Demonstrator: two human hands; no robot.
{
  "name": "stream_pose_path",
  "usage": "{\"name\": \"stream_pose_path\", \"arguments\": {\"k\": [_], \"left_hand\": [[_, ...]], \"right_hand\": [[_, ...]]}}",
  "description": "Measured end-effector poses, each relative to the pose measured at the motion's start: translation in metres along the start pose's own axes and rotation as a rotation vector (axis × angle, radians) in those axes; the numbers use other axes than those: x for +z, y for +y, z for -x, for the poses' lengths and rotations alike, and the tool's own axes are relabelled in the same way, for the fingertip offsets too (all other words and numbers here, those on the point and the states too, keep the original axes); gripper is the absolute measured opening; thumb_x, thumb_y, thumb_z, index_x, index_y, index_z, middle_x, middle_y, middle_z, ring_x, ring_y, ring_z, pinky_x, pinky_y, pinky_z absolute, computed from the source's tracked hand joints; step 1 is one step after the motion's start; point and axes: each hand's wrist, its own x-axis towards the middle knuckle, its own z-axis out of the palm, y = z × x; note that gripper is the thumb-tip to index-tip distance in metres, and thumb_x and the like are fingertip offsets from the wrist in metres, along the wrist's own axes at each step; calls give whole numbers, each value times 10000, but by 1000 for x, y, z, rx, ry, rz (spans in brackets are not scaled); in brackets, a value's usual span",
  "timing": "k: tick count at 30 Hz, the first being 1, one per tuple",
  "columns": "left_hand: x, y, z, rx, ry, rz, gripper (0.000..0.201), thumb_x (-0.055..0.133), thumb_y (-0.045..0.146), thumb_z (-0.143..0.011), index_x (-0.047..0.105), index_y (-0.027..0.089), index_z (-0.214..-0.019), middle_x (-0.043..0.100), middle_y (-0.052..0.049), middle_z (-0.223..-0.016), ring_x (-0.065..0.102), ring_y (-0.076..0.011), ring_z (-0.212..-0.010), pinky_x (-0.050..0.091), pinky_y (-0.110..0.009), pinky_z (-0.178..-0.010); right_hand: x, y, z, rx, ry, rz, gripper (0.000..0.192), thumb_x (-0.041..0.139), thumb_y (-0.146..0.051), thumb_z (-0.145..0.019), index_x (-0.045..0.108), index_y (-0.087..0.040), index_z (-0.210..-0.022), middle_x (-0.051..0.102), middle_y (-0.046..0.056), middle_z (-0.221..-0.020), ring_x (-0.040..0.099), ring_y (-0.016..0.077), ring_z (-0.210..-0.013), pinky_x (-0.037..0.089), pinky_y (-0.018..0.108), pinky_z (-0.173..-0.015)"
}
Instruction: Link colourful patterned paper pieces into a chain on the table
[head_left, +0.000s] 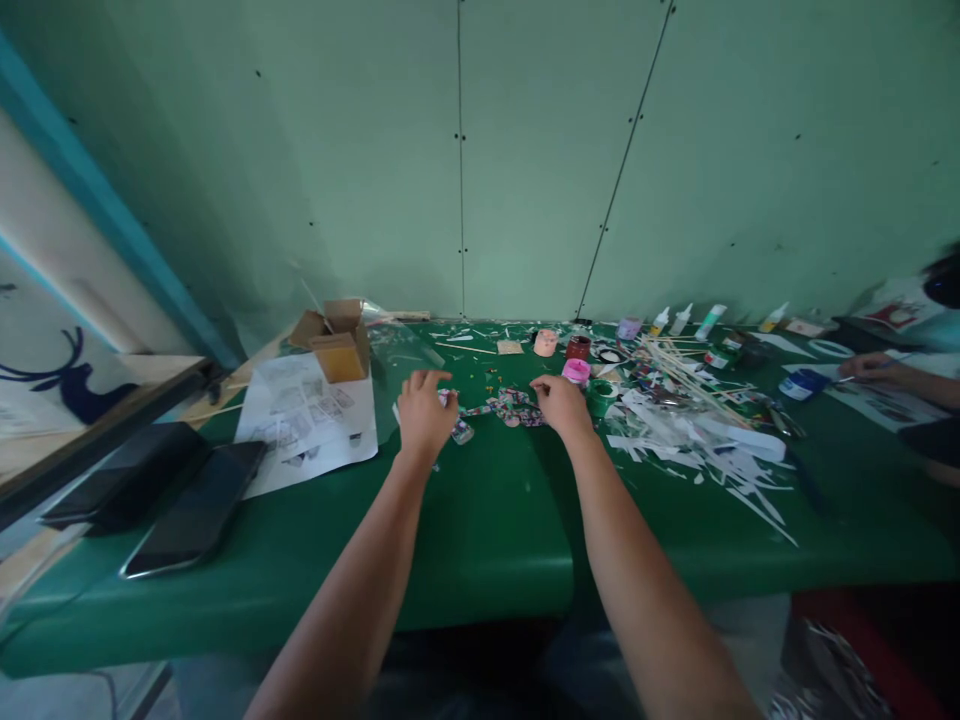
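My left hand hovers over the table with its fingers curved and the thumb apart from the index finger. A small clear tube-like piece with coloured bits lies just below it. Between my two hands lies a twisted, multicoloured patterned strip, like cloth or braided cord. Its left end runs towards my left thumb. At the strip's right end is my right hand, thumb and fingertips pinched together. What sits in that pinch is too small to make out. Tiny orange bits lie just behind the strip.
Open paint jars, among them a pink jar, stand beyond my right hand. Paper scraps and thin sticks pile up to the right. A cardboard box rests on printed paper at left, near a phone. Another person's hand works at far right.
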Motion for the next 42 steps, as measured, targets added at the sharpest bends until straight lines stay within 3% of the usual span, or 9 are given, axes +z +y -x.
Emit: {"name": "stream_pose_path", "arguments": {"k": [3, 6, 13, 18, 22, 28, 33, 38, 42], "left_hand": [[11, 20, 7, 211, -130, 70, 204, 507, 205, -818, 620, 225, -986, 596, -85, -1074, 530, -255, -1017, 406, -388, -877], [21, 31, 13, 315, -206, 73, 210, 515, 209, -822, 621, 233, -1002, 602, -74, -1077, 528, -253, -1019, 386, -399, -896], [22, 25, 13, 255, -189, 58, 224, 502, 214, -832, 620, 224, -1021, 617, -73, -1078, 529, -248, -1025, 381, -383, -877], [34, 37, 11, 285, -192, -67, 235, 478, 313, -864, 674, 214, -949, 629, -108, -1030, 529, -288, -1009, 334, -440, -879], [48, 51, 8, 319, -298, -152, 247, 575, 388, -803, 694, 201, -911, 639, -139, -1019, 538, -318, -1000, 327, -444, -857], [50, 55, 8, 330, -332, -115, 143, 564, 290, -815, 686, 227, -855, 664, -95, -930, 556, -275, -950, 317, -415, -841], [34, 48, 3, 305, -159, 37, 171, 531, 287, -849, 696, 273, -890, 660, -61, -939, 556, -248, -964, 312, -390, -849], [29, 35, 1, 205, -151, 314, 196, 531, 249, -831, 683, 256, -954, 689, -27, -847, 617, -185, -789, 380, -332, -829], [36, 30, 1, 60, -183, 714, 211, 541, 312, -819, 673, 209, -948, 700, -49, -907, 631, -171, -762, 455, -274, -702]], "right_hand": [[-3, 8, -2, 84, 89, 29, 270, 482, -154, -841, 707, -205, -982, 698, 76, -980, 628, 200, -873, 428, 271, -738], [-4, 11, -2, 84, 41, 21, 230, 513, -191, -835, 721, -209, -931, 711, 71, -933, 637, 199, -819, 426, 266, -697], [-1, 8, 1, 52, -55, 7, 224, 512, -278, -852, 725, -216, -882, 716, 64, -862, 631, 195, -754, 389, 253, -607], [-5, 7, 1, 64, 76, 34, 240, 468, -240, -851, 704, -225, -886, 710, 51, -845, 614, 181, -712, 370, 249, -585], [-7, 7, 0, 124, 60, 17, 230, 474, -233, -841, 701, -221, -871, 704, 52, -827, 612, 181, -709, 381, 248, -599], [-3, 7, -2, 96, 88, -18, 224, 482, -255, -843, 701, -221, -873, 699, 53, -838, 613, 184, -740, 394, 251, -639], [1, 0, -2, 17, 35, -348, 358, 463, -448, -861, 684, -185, -757, 643, 44, -687, 563, 163, -650, 375, 243, -587], [6, -20, 6, 141, -414, -934, 414, 633, -531, -701, 677, -148, -852, 536, -29, -570, 398, 80, -448, 312, 211, -454], [9, -33, 10, 115, -398, -1043, 429, 664, -467, -689, 657, -168, -997, 584, -22, -648, 442, 83, -474, 371, 217, -479]]}}
